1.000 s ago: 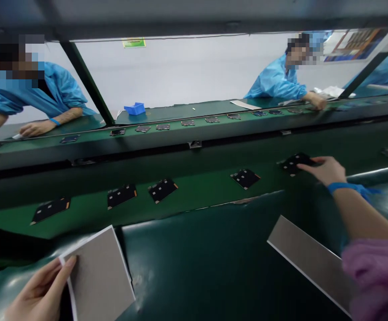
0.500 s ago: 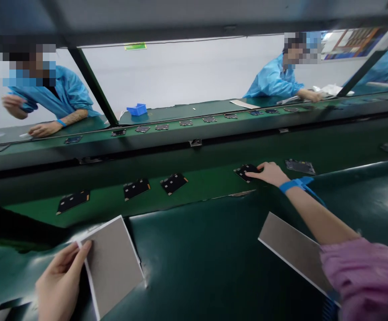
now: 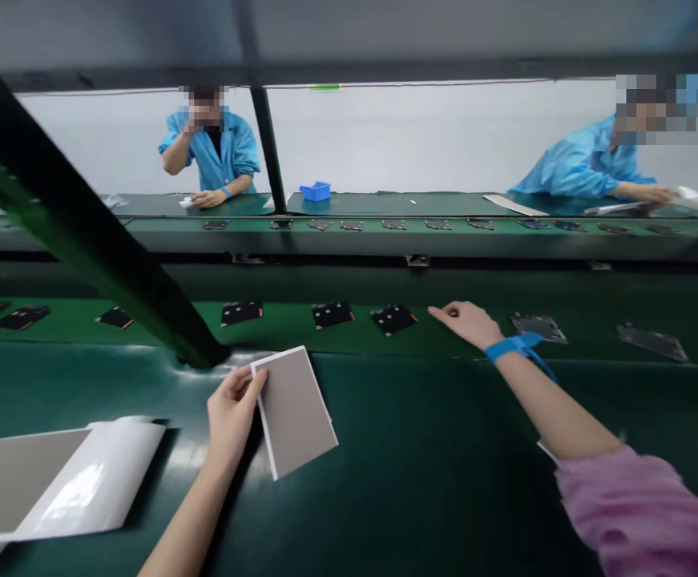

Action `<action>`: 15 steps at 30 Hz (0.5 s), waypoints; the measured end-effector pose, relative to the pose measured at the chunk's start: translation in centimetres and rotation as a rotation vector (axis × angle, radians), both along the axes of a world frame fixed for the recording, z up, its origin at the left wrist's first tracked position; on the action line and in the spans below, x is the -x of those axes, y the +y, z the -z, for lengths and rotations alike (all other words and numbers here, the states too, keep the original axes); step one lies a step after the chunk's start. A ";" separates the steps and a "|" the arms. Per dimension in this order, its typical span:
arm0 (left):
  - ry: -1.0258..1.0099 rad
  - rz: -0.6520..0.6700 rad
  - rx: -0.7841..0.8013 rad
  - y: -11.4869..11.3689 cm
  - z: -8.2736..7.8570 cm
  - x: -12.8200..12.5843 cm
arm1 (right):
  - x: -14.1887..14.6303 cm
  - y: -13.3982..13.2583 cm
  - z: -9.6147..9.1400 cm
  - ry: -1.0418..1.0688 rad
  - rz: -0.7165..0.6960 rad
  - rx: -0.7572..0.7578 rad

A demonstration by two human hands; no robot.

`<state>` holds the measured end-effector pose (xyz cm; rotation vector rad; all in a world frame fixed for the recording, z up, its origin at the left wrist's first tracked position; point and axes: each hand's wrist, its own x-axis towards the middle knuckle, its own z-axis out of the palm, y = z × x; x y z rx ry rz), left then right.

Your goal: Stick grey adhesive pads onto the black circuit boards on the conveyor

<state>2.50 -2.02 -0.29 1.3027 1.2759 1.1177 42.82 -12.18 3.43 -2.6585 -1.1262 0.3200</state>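
Note:
My left hand [image 3: 236, 405] pinches the left edge of a grey sheet [image 3: 297, 413] with white edges, thumb on top, over the dark green worktop. My right hand [image 3: 469, 322] reaches over the green strip behind the worktop. Its thumb is stretched out, its other fingers are bent, and nothing shows between them. A blue wrist strap [image 3: 518, 344] circles that wrist. Left of the fingertips lies a black circuit board [image 3: 393, 320] with small pale squares, apart from them. A greyer board [image 3: 539, 327] lies just beyond the wrist, partly covered.
Several other black boards [image 3: 332, 315] lie along the strip, with another grey one [image 3: 652, 341] at right. A large grey-and-white sheet [image 3: 90, 481] rests at left. A slanted dark post [image 3: 102, 240] stands there. Across the line, two people in blue coats [image 3: 222, 156] sit near a blue bin [image 3: 315, 191].
The view has turned left. My right fingers have come off the black board they were touching. My left hand still holds the grey sheet, now farther forward and nearer the strip.

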 end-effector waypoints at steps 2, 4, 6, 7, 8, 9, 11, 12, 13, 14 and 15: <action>-0.048 0.028 0.000 0.0 0.0 0.0 | 2.8 2.9 -0.2 0.036 0.008 0.082; -0.106 0.059 -0.002 0.0 0.0 0.0 | 4.6 4.9 -0.5 0.049 -0.019 0.144; -0.159 0.095 -0.010 0.1 0.0 -0.1 | 5.3 5.8 -1.1 0.095 -0.049 0.138; -0.183 0.107 -0.011 0.1 0.0 -0.1 | 5.4 5.9 -1.5 0.120 -0.052 0.100; -0.207 0.113 -0.011 0.2 0.1 -0.2 | 5.3 5.9 -2.0 0.130 -0.025 0.034; -0.232 0.113 -0.005 0.2 0.1 -0.2 | 5.2 5.7 -2.4 0.105 0.015 -0.068; -0.272 0.110 0.003 0.2 0.2 -0.2 | 5.0 5.1 -3.1 0.001 0.052 -0.163; -0.285 0.111 0.007 0.2 0.1 -0.2 | 4.8 4.8 -3.2 -0.115 0.092 -0.218; -0.294 0.108 0.009 0.1 0.1 -0.3 | 4.5 4.6 -3.1 -0.193 0.081 -0.213; -0.299 0.106 0.005 0.0 0.1 -0.3 | 4.3 4.6 -2.6 -0.234 0.022 -0.193; -0.303 0.110 0.005 -0.1 0.0 -0.3 | 4.0 4.7 -2.0 -0.220 -0.042 -0.150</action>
